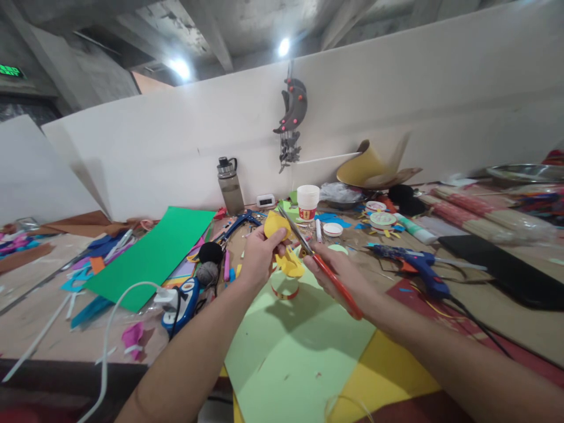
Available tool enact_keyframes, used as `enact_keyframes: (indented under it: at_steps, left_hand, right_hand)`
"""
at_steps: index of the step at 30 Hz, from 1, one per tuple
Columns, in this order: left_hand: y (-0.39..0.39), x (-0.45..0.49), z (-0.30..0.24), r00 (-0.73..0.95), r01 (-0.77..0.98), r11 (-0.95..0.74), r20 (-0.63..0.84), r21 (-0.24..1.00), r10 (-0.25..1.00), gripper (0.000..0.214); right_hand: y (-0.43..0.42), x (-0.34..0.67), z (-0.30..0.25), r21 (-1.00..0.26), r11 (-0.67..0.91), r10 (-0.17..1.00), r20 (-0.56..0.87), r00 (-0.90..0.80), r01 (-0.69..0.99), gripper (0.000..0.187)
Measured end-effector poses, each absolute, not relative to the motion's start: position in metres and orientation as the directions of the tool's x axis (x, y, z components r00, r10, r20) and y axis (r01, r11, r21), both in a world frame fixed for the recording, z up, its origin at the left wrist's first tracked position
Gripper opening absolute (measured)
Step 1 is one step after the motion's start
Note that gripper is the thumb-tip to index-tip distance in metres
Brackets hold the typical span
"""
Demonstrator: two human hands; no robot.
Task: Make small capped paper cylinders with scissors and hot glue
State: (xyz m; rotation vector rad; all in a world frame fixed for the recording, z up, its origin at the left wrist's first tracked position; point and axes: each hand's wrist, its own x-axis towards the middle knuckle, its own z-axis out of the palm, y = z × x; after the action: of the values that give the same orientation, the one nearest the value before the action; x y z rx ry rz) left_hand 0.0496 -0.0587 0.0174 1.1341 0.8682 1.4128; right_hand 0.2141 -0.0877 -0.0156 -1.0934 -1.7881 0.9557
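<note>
My left hand (259, 254) is closed on a piece of yellow paper (282, 245), held up above the table. My right hand (335, 271) grips red-handled scissors (318, 259), whose blades reach up and left to the yellow paper. Cut yellow curls hang below the paper. Under both hands lie a light green sheet (288, 346) and a yellow sheet (388, 376). A small ring with a red band (285, 289) stands on the green sheet just below the hands.
A big green sheet (152, 255) lies to the left, a blue glue gun (418, 264) to the right with its cable. A water bottle (230, 185), a white cup (307, 201), lids, paper scraps, yarn balls (210, 254) and a black tablet (506, 264) crowd the table. A white partition stands behind.
</note>
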Motion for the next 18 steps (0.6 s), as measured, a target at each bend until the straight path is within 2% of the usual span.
enact_keyframes:
  at_steps: [9,15,18]
  left_hand:
    - [-0.0569,0.0475,0.0176,0.003,-0.322,-0.144,0.154,0.936,0.988,0.03]
    - [-0.0582,0.0475,0.0178,0.153,-0.32,-0.005,0.057,0.947,0.987,0.029]
    - [-0.059,0.0484,0.0164,0.191,-0.287,0.012,0.045,0.958,0.981,0.027]
  right_hand:
    - [-0.0869,0.2142,-0.0136,-0.891,0.324,0.927,0.231,-0.296,0.317,0.036]
    - [-0.0836,0.217,-0.0105,-0.895,0.348,0.91,0.251,-0.33,0.278,0.034]
    - [-0.0836,0.2176,-0.0084,-0.892,0.346,0.909,0.242,-0.338,0.29,0.033]
